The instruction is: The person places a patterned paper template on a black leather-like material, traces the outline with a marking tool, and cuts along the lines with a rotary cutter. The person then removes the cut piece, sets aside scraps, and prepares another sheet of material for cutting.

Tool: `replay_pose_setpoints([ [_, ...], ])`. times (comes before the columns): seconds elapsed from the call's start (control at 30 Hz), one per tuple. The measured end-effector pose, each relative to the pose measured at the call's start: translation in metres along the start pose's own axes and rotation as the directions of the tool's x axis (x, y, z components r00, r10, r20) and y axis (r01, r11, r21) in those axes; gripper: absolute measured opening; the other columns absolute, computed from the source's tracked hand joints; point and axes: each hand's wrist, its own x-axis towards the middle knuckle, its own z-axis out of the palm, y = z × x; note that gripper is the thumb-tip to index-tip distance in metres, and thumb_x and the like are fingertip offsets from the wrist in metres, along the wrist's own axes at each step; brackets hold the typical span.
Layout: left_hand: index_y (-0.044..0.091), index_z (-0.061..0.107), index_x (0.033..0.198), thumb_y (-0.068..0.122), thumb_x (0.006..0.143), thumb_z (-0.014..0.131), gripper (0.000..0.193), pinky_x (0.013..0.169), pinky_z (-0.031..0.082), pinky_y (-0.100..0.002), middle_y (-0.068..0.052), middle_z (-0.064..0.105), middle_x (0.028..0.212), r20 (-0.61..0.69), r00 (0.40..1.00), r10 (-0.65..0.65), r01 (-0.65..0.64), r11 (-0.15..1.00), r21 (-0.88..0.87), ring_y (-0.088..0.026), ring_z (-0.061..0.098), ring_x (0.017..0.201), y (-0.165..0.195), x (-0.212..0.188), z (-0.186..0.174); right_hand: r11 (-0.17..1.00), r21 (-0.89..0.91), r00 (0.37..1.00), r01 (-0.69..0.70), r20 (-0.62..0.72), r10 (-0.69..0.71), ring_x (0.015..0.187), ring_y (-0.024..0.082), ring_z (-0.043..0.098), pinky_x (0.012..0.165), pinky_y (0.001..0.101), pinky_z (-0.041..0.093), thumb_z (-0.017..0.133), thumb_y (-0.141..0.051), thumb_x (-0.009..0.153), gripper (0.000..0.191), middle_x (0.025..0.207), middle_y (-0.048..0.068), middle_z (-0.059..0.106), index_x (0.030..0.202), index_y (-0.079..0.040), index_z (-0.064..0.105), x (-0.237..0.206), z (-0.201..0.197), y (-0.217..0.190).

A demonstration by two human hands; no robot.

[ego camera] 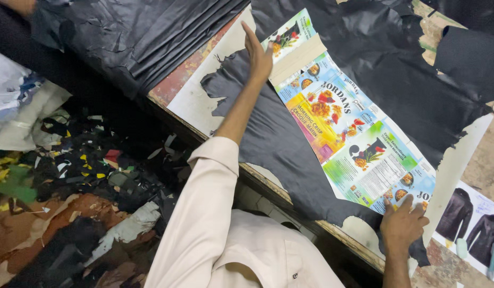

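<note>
A flattened, colourfully printed cardboard box lies as a long strip on a black leather sheet spread over a worktable. My left hand reaches out in a cream sleeve and lies flat on the leather at the strip's far end, fingers against its edge. My right hand presses its spread fingertips on the strip's near end. Neither hand grips anything.
More folded black leather is heaped at the table's far left, and another dark piece lies at the top right. A printed sheet picturing dark jackets sits by my right hand. Leather and paper scraps litter the floor on the left.
</note>
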Motion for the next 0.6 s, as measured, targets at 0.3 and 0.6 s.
replay_pose_setpoints([
  [0.3, 0.005, 0.032, 0.159, 0.055, 0.096, 0.059, 0.085, 0.125, 0.009, -0.061, -0.022, 0.021, 0.168, 0.503, 0.838, -0.210, -0.240, 0.687, 0.686, -0.035, 0.019, 0.156, 0.033, -0.200, -0.128, 0.772, 0.402, 0.867, 0.492, -0.153, -0.474, 0.147, 0.041, 0.044, 0.123, 0.0495, 0.036, 0.063, -0.015, 0.099, 0.054, 0.156, 0.025, 0.049, 0.150, 0.001, 0.050, -0.002, -0.033, -0.132],
  [0.6, 0.005, 0.032, 0.158, 0.038, 0.097, 0.060, 0.075, 0.119, 0.014, -0.068, -0.017, 0.023, 0.168, 0.416, 0.849, -0.325, -0.130, 0.634, 0.762, -0.033, 0.021, 0.155, 0.036, -0.228, -0.225, 0.271, 0.344, 0.286, 0.899, 0.008, -0.958, 0.154, 0.036, 0.023, 0.126, 0.0500, 0.015, 0.056, -0.061, 0.090, 0.096, 0.165, 0.023, 0.026, 0.158, 0.000, 0.027, 0.096, -0.023, -0.342],
])
